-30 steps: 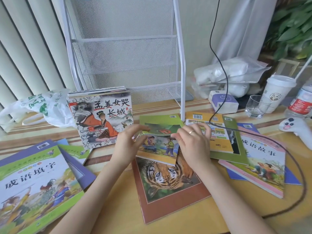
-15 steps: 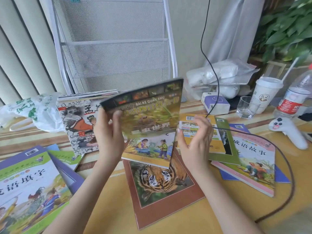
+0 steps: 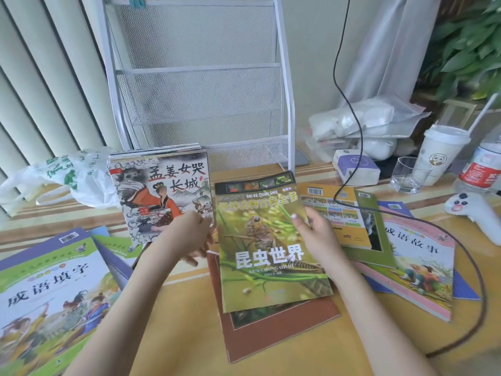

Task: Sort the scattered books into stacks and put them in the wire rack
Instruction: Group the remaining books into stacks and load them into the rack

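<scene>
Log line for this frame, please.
phase: stacking | right hand: holds green insect book over brown tiger book | left hand: open beside it | white wire rack: no books

The green insect book [image 3: 268,245] lies face up on the brown-bordered book [image 3: 279,329], which shows below it. Behind and to its left, a stack of thin books [image 3: 162,196] leans upright, its ink-style cover facing me. Right of the insect book a yellow book [image 3: 333,213] overlaps a green one [image 3: 376,240], then a pink-edged storybook [image 3: 417,261] (a blue one sits beneath it). At my near left lie green and purple workbooks [image 3: 51,297]. The white wire rack [image 3: 198,85] stands at the back of the desk.
</scene>
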The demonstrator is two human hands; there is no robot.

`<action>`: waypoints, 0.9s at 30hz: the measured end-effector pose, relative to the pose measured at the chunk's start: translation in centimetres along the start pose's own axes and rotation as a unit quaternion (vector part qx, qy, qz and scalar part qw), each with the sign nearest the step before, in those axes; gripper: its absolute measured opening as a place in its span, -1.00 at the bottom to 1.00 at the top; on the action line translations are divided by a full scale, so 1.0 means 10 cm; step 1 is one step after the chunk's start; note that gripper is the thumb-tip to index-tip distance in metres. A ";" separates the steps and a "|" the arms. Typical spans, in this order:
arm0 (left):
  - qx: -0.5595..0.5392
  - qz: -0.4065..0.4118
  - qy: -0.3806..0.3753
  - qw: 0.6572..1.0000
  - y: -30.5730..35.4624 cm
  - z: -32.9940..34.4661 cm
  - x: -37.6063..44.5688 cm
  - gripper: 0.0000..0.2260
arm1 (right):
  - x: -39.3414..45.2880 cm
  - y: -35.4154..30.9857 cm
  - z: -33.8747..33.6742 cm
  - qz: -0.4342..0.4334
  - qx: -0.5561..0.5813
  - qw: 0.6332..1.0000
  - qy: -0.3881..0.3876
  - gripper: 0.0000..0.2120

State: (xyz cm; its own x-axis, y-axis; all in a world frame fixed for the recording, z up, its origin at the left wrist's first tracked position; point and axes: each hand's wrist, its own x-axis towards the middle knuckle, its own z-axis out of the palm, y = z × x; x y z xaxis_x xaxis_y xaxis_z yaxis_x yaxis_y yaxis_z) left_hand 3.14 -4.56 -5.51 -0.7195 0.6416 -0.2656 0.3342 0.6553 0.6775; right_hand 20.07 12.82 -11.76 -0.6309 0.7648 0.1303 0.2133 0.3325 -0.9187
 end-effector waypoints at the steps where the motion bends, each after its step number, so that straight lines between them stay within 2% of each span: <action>1: 0.050 -0.012 -0.010 0.999 -0.06 -0.01 -0.04 -0.69 | 0.02 0.02 -0.01 0.009 -0.018 1.000 0.003 -0.61; 3: 0.089 -0.014 0.000 0.996 -0.19 0.06 -0.10 -0.81 | 0.04 0.04 0.00 0.016 -0.056 0.998 0.007 -0.61; 4: 0.046 -0.016 0.008 0.999 -0.24 0.11 -0.15 -0.85 | 0.05 0.05 0.01 0.014 -0.073 0.997 0.011 -0.61; 6: -0.128 -0.036 0.002 0.991 -0.29 0.19 -0.23 -0.73 | 0.05 0.04 0.02 0.012 -0.092 0.996 0.017 -0.64; 8: -0.249 -0.057 -0.008 0.967 -0.25 0.23 -0.29 -0.62 | 0.04 0.03 0.03 0.005 -0.092 0.996 0.015 -0.72; 9: -0.302 -0.071 -0.007 0.951 -0.23 0.24 -0.30 -0.64 | 0.03 0.02 0.03 0.004 -0.089 0.996 0.015 -0.76; 11: -0.401 -0.102 0.010 0.910 -0.15 0.22 -0.31 -0.81 | 0.02 0.01 0.02 0.002 -0.085 0.996 0.019 -0.78; 12: -0.443 -0.117 0.017 0.889 -0.12 0.20 -0.30 -0.86 | 0.02 0.02 0.02 0.004 -0.084 0.996 0.020 -0.77; 14: -0.510 -0.140 0.018 0.848 -0.11 0.17 -0.26 -0.82 | 0.03 0.03 0.01 0.020 -0.081 0.996 0.016 -0.69; 15: -0.513 -0.147 0.003 0.845 -0.10 0.16 -0.26 -0.83 | 0.03 0.02 0.01 0.035 -0.076 0.996 0.012 -0.63; 16: -0.498 -0.145 -0.017 0.855 -0.09 0.16 -0.28 -0.82 | 0.04 0.01 0.00 0.048 -0.069 0.996 0.006 -0.57; 18: -0.401 -0.100 -0.036 0.910 -0.10 0.20 -0.28 -0.76 | 0.04 0.01 -0.03 0.069 -0.056 0.996 -0.005 -0.53; 20: -0.255 -0.051 -0.030 0.965 -0.09 0.24 -0.34 -0.89 | 0.05 0.02 -0.05 0.070 -0.054 0.996 -0.008 -0.53; 21: -0.211 -0.037 -0.042 0.976 -0.07 0.25 -0.39 -0.92 | 0.05 0.01 -0.06 0.070 -0.055 0.996 -0.009 -0.54; 24: -0.220 -0.022 -0.059 0.973 -0.04 0.17 -0.46 -0.86 | 0.03 0.00 -0.05 0.062 -0.043 0.997 -0.013 -0.56; 26: -0.211 0.004 0.006 0.978 -0.01 0.05 -0.50 -0.90 | 0.01 -0.01 -0.05 0.059 -0.031 0.998 -0.013 -0.60; 27: -0.188 0.018 0.065 0.980 0.01 -0.03 -0.52 -0.94 | 0.01 -0.02 -0.05 0.053 -0.033 0.998 -0.015 -0.63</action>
State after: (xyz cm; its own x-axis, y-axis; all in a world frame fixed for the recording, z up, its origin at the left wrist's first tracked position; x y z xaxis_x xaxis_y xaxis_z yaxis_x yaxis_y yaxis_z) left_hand 6.72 -7.89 -3.85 -0.7909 0.5897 -0.1637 0.1309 0.4242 0.8960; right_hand 20.37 13.08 -11.35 -0.6239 0.7812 0.0212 0.3288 0.2870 -0.8997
